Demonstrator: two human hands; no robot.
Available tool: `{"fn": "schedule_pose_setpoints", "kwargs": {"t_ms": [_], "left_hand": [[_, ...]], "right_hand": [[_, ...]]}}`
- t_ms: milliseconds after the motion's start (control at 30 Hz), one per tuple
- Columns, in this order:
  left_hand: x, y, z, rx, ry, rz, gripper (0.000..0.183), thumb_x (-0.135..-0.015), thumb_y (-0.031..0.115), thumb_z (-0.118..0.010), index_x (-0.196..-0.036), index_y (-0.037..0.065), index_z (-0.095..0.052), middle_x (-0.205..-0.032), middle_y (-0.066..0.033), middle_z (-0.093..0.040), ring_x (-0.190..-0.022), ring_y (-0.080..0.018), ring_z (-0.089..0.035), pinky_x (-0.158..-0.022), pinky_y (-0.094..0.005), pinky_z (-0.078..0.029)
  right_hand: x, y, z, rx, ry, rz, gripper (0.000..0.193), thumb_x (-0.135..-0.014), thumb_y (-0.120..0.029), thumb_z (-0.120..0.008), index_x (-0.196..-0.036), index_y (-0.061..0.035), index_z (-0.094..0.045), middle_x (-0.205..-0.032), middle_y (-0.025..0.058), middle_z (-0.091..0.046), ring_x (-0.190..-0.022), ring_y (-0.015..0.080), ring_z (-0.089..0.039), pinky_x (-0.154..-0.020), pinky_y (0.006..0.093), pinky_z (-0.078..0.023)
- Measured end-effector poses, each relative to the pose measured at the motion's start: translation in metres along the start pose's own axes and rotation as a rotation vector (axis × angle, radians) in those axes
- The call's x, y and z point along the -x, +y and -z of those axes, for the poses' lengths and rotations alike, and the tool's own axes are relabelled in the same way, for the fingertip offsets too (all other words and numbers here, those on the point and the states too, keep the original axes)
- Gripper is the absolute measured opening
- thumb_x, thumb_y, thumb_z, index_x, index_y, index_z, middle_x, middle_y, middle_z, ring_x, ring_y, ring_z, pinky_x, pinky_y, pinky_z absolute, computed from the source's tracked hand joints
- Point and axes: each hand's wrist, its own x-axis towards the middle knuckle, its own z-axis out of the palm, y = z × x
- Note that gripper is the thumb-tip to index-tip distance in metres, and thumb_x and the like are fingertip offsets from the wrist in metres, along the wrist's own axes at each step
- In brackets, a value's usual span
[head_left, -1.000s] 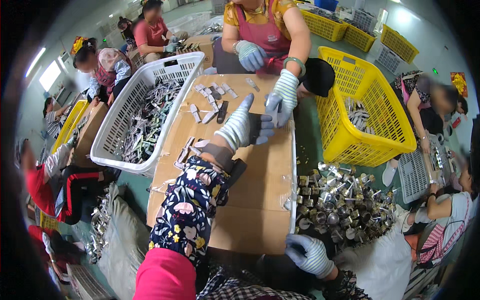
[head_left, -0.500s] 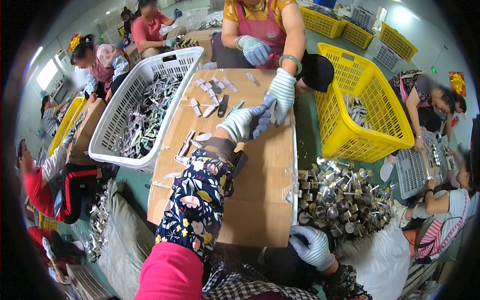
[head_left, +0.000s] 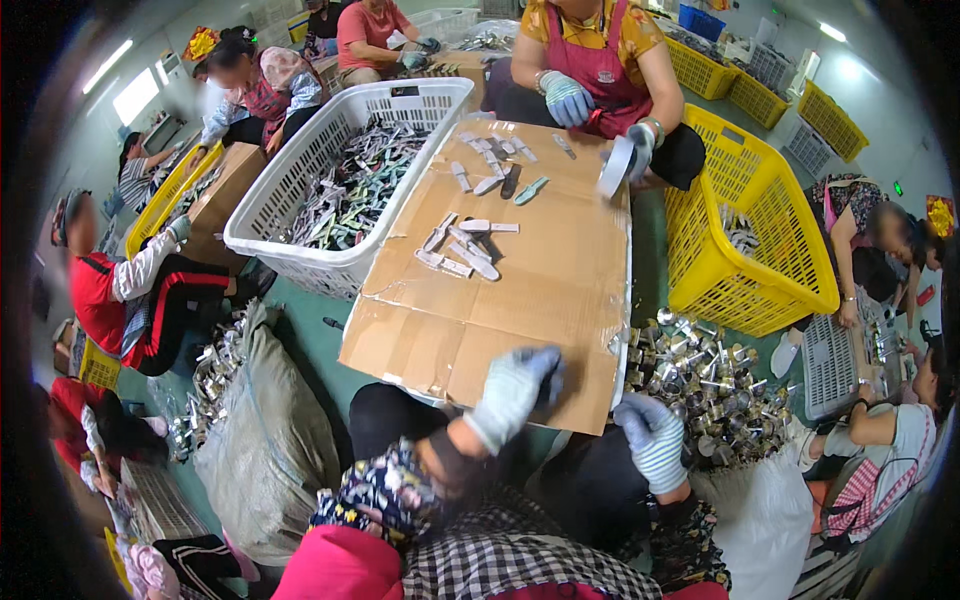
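Note:
My left hand (head_left: pixel 515 398), in a pale striped glove with blue-grey fingers, hovers over the near part of the cardboard sheet (head_left: pixel 400 335). Motion smears its fingers, and whether anything is between them cannot be made out. To the right of the sheet's near corner, my right hand (head_left: pixel 652 442) is gloved too, its fingers loosely bent and apart, with nothing visible in them. Flat grey strip-like pieces (head_left: pixel 470 245) lie in a loose group on the sheet. Farther back are more grey pieces (head_left: pixel 495 155) and a green one (head_left: pixel 531 190).
A co-worker's gloved hand (head_left: pixel 640 150) holds a pale round thing (head_left: pixel 615 167) across the sheet. A white basket (head_left: pixel 290 255) of strips stands left, a yellow basket (head_left: pixel 745 295) right. Shiny metal parts (head_left: pixel 700 375) are heaped right; a greyish sack (head_left: pixel 265 430) lies left.
My left hand has drawn back from beside the co-worker's hand to the sheet's near part. The co-worker's hand now holds a pale round thing. The view has shifted.

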Motion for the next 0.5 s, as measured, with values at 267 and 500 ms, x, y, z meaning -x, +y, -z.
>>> {"fn": "schedule_pose_setpoints", "kwargs": {"t_ms": [267, 500], "left_hand": [[0.046, -0.108, 0.001, 0.195, 0.009, 0.06, 0.025, -0.09, 0.025, -0.059, -0.091, 0.0, -0.064, -0.067, 0.0004, -0.058, -0.056, -0.0058, -0.05, -0.051, -0.0197, -0.04], [0.037, -0.124, 0.004, 0.203, -0.059, 0.138, 0.023, -0.09, 0.02, -0.059, -0.093, -0.002, -0.066, -0.077, -0.0039, -0.065, -0.06, -0.0077, -0.055, -0.056, -0.0218, -0.046]], "right_hand": [[-0.073, -0.124, -0.07, 0.681, -0.539, 0.184, 0.059, -0.081, -0.034, -0.065, -0.124, 0.0024, -0.045, -0.113, 0.0241, -0.057, -0.103, 0.0281, -0.059, -0.087, 0.0358, -0.047], [-0.271, -0.108, -0.141, 0.903, -0.649, 0.068, 0.103, -0.073, -0.064, -0.061, -0.14, 0.0034, -0.022, -0.137, 0.0278, -0.038, -0.127, 0.0367, -0.039, -0.105, 0.0367, -0.031]]}}
